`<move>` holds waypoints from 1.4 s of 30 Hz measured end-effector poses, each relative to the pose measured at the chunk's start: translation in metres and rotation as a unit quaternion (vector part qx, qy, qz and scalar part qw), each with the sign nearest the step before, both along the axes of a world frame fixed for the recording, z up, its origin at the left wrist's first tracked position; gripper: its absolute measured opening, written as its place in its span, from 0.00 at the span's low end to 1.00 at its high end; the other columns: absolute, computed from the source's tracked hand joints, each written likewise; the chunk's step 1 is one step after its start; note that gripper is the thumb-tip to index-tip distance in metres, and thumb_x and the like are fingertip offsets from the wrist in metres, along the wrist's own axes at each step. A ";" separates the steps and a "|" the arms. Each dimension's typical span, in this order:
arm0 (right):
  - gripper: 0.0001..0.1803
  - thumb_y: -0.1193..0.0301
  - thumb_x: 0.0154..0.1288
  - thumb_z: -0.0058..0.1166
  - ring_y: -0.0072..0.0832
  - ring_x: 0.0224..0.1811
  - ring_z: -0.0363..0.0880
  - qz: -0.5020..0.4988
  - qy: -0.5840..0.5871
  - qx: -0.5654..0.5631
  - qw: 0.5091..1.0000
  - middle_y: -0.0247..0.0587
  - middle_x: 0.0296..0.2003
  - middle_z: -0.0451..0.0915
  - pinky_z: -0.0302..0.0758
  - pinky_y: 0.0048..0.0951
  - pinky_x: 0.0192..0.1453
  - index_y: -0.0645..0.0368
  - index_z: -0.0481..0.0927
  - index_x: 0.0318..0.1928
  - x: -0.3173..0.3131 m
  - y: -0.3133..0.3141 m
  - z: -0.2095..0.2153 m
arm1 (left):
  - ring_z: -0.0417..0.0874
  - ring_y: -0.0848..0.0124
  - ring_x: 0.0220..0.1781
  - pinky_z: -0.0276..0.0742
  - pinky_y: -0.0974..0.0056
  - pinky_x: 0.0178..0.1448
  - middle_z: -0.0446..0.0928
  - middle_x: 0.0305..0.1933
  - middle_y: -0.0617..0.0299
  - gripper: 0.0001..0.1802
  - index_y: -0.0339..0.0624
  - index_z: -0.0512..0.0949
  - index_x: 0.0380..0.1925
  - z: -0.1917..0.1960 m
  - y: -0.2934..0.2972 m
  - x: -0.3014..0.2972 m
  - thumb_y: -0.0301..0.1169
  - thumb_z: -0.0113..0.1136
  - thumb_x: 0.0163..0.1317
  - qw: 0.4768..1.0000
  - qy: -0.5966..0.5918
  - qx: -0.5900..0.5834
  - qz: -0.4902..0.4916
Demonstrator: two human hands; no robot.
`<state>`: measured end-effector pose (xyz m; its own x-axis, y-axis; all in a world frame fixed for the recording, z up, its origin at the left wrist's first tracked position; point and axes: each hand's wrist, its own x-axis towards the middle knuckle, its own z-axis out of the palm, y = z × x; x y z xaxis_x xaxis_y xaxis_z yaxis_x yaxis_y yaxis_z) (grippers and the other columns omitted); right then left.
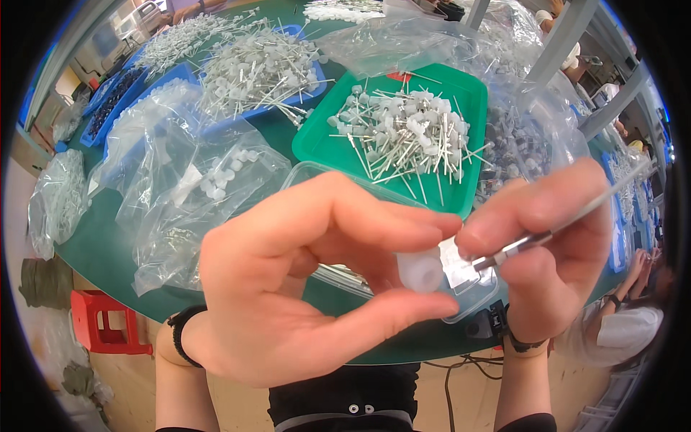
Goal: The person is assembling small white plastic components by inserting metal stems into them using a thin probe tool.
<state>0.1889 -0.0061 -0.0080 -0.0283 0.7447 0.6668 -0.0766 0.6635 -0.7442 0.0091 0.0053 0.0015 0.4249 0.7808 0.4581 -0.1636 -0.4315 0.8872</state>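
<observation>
We pinch a small translucent white plastic cap [419, 271] between the thumb and bent fingers of our left hand [288, 273], its round face, with a darker central spot, turned toward the right. Our right hand [551, 248] grips a slender metal rod [515, 249] between thumb and fingers; its dark end points at the cap, just beside it but apart, while its thin pale tail slants up and right. Both hands are raised above the table, in front of a shallow clear plastic container [473, 304] that they partly hide. Beyond them we see a green tray [314, 138] heaped with white-headed metal pins [410, 129], some jutting past its rim. A crumpled clear bag [252, 151] spreads left of it, and a blue tray [321, 81] with a taller pin heap sits behind. Bagged parts [533, 137] and a grey metal post [565, 39] crowd the right. Green tabletop [90, 245] shows at the left, and its near edge curves beneath our hands; a red stool [101, 306] stands beyond that edge.
</observation>
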 end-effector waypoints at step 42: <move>0.09 0.82 0.48 0.55 0.27 0.21 0.75 -0.008 -0.152 0.069 0.986 0.47 0.25 0.75 0.75 0.19 0.25 0.59 0.69 0.29 -0.001 -0.007 0.015 | 0.79 0.70 0.28 0.75 0.71 0.33 0.77 0.28 0.51 0.13 0.24 0.73 0.31 0.001 0.001 0.003 0.20 0.60 0.45 0.988 -0.041 -0.136 -0.060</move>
<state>0.1875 -0.0133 0.0074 -0.2312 0.6499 0.7240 0.1478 0.7590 -0.6341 0.0124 0.0058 0.0024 0.4923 0.8254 0.2762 -0.2763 -0.1527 0.9489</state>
